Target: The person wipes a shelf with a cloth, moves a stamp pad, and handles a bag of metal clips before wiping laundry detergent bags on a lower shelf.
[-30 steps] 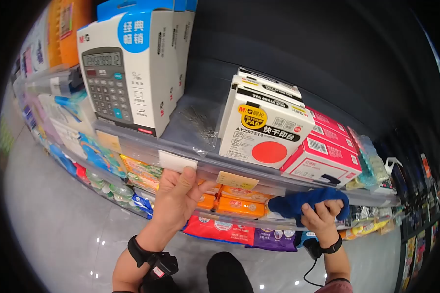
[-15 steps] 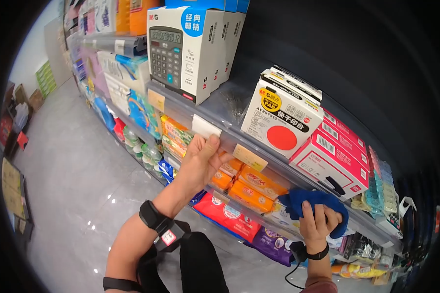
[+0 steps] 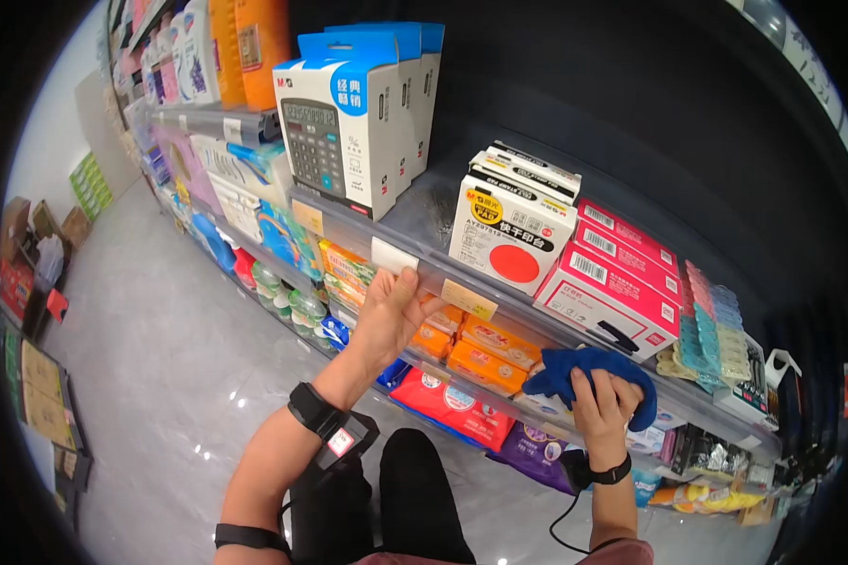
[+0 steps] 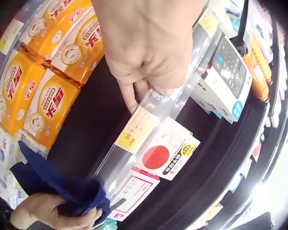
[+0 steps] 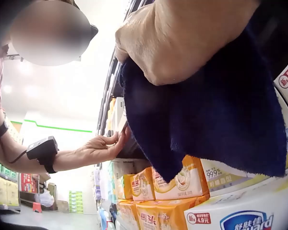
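Observation:
My left hand (image 3: pixel 389 315) pinches a white label card (image 3: pixel 393 254) on the shelf's clear front rail (image 3: pixel 349 229). Its thumb lies on the card's face, and the other fingers tuck under the rail. Farther right along the same rail, my right hand (image 3: pixel 603 414) grips a bunched dark blue cloth (image 3: pixel 554 372), just below several pink boxes (image 3: pixel 598 306). In the right wrist view the cloth (image 5: pixel 206 124) hangs down from that hand in front of packs on the shelf below. A yellow price tag (image 4: pixel 136 129) sits beside my left fingers in the left wrist view.
Calculator boxes (image 3: pixel 330 151) stand on the shelf at left, stamp pad boxes (image 3: pixel 513 235) in the middle. Plastic pill-box-like cases (image 3: pixel 711 348) lie beyond the pink boxes. Orange packs (image 3: pixel 485 363) fill the lower shelf. Grey floor (image 3: pixel 188 377) lies below.
The head view has turned, so the shelf appears shifted and more floor shows at left. My left hand stays on the white card, and my right still holds the blue cloth near the rail.

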Motion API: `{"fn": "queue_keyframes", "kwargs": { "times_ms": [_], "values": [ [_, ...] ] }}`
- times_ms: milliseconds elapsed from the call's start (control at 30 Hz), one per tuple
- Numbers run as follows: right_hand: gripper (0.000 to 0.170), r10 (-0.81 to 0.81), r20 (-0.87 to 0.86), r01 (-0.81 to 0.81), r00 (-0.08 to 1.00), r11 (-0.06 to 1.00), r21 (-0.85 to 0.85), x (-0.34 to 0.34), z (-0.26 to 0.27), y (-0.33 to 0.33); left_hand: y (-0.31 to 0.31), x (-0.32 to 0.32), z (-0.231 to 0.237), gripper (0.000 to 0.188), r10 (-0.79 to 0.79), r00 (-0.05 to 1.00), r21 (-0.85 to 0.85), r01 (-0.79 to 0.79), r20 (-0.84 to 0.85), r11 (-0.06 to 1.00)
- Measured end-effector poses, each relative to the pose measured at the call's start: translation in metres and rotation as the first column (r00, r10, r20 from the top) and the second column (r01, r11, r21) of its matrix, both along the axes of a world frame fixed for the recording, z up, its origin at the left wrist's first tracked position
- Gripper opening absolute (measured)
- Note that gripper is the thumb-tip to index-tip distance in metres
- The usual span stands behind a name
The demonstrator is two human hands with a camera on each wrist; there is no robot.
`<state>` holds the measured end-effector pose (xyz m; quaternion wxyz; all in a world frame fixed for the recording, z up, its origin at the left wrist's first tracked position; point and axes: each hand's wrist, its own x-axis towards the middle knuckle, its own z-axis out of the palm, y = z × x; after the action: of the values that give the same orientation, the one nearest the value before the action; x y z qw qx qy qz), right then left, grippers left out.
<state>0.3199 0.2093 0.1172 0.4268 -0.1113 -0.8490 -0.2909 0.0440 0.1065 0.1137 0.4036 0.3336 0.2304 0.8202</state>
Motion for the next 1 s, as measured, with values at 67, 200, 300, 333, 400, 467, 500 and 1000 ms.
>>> {"fn": "queue_keyframes", "kwargs": {
  "times_ms": [67, 200, 300, 333, 400, 467, 500, 1000],
  "values": [
    [0.030, -0.029, 0.006, 0.029, 1.000, 1.000, -0.001, -0.001, -0.002, 0.002, 0.000, 0.000, -0.001, 0.024, -0.014, 0.999, -0.007, 0.015, 0.031, 1.000],
    [0.044, -0.019, -0.052, 0.019, 0.998, 1.000, 0.003, -0.003, -0.015, 0.001, 0.000, -0.002, -0.002, 0.024, -0.031, 0.997, -0.027, 0.033, 0.069, 0.999],
    [0.046, -0.048, -0.090, 0.047, 0.995, 0.999, -0.019, -0.006, -0.019, -0.002, -0.001, -0.001, 0.000, 0.024, -0.049, 0.995, -0.032, 0.052, 0.084, 0.998],
    [0.047, -0.053, -0.115, 0.050, 0.992, 0.998, -0.030, -0.007, -0.021, -0.003, -0.003, -0.003, 0.000, 0.025, -0.046, 0.994, -0.045, 0.050, 0.097, 0.998],
    [0.047, -0.080, -0.138, 0.072, 0.987, 0.995, -0.067, -0.008, -0.022, -0.007, -0.005, -0.007, -0.001, 0.025, -0.084, 0.993, -0.081, 0.090, 0.084, 0.993],
    [0.048, -0.113, -0.157, 0.100, 0.981, 0.991, -0.085, -0.011, -0.022, -0.010, -0.005, -0.012, 0.000, 0.026, -0.125, 0.989, -0.099, 0.132, 0.076, 0.986],
    [0.047, -0.127, -0.167, 0.115, 0.978, 0.990, -0.084, -0.012, -0.022, -0.011, -0.006, -0.013, 0.003, 0.027, -0.141, 0.989, -0.110, 0.146, 0.048, 0.983],
    [0.024, -0.130, -0.400, -0.083, 0.907, 0.877, -0.473, -0.022, 0.023, -0.055, -0.007, -0.008, 0.101, 0.042, 0.512, 0.155, 0.364, -0.535, -0.845, 0.763]
  ]
}}
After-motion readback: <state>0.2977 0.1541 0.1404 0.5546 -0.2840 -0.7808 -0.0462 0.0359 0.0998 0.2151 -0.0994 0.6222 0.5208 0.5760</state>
